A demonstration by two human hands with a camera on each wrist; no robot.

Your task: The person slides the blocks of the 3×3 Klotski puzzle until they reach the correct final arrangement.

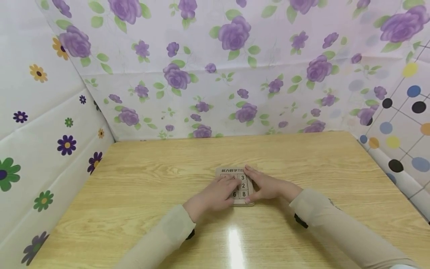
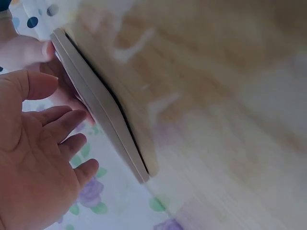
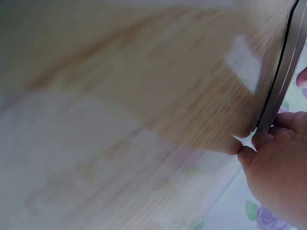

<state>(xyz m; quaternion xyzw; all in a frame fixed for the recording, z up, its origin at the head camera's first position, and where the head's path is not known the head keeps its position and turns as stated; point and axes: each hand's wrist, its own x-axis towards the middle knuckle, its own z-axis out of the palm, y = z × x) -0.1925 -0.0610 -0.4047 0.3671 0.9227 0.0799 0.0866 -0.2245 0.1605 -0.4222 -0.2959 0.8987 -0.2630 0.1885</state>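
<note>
A flat grey sliding number puzzle lies on the wooden table, its printed heading along the far edge and black digits on square tiles. Over its left part reaches my left hand, hiding several tiles, fingertips right at the tile faces. The left wrist view has the same hand with fingers loosely bent beside the puzzle's edge. My right hand holds the puzzle by its right side, thumb at the near right corner and fingers at the far right corner. Its fingers sit against the puzzle's corner in the right wrist view.
The wood-grain table spreads around the puzzle on all sides. Behind it hangs a cloth with purple flowers; a flowered cloth stands at the left and a dotted one at the right.
</note>
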